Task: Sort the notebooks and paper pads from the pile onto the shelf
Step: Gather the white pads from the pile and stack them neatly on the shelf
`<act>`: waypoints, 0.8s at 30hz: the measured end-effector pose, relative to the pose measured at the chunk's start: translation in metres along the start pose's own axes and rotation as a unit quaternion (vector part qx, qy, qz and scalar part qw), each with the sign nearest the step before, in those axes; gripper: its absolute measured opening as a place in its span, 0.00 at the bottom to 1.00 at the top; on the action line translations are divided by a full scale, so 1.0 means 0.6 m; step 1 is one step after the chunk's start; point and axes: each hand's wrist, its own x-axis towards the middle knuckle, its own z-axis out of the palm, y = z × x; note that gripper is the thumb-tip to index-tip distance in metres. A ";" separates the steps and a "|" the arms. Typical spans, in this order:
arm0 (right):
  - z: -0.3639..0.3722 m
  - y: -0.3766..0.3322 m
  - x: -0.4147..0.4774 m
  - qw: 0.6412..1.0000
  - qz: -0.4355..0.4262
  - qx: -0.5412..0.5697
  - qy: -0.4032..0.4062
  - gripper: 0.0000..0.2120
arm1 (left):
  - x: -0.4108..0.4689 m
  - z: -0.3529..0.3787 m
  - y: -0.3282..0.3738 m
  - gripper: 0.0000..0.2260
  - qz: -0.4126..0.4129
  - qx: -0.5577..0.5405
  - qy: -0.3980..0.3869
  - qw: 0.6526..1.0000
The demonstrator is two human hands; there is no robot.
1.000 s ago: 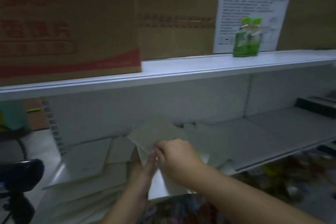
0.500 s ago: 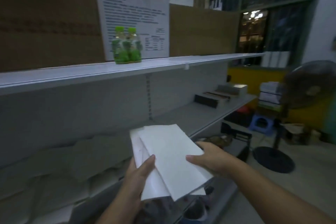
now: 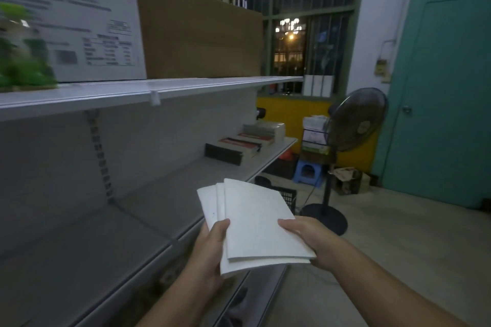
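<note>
1. Several thin white notebooks [image 3: 255, 223], fanned slightly, are held in the air at the lower centre of the frame, just off the front edge of the grey shelf [image 3: 148, 223].
2. Their left edge is gripped by the left hand [image 3: 210, 255], thumb laid on top; the fingers are hidden beneath.
3. Their right edge is gripped likewise by the right hand [image 3: 310, 241], thumb on the cover.
4. Stacked books [image 3: 239, 147] are seen lying at the shelf's far end, at mid-frame.
5. A standing fan [image 3: 356, 119] is seen on the floor at centre right.

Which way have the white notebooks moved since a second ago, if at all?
Yes. The white notebooks, held in the left hand and right hand, moved right along the shelf, past its slotted upright, toward the stacked books.
</note>
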 end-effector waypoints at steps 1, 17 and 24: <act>-0.011 -0.010 0.024 1.000 -0.004 0.007 0.000 0.08 | 0.027 0.014 0.005 0.15 -0.004 0.007 -0.012 1.000; -0.098 -0.147 0.391 0.994 -0.041 -0.101 -0.002 0.15 | 0.425 0.125 0.071 0.15 -0.102 -0.008 0.009 0.995; -0.144 -0.196 0.522 0.996 0.005 -0.033 -0.079 0.14 | 0.537 0.156 0.067 0.13 -0.021 -0.020 0.071 0.997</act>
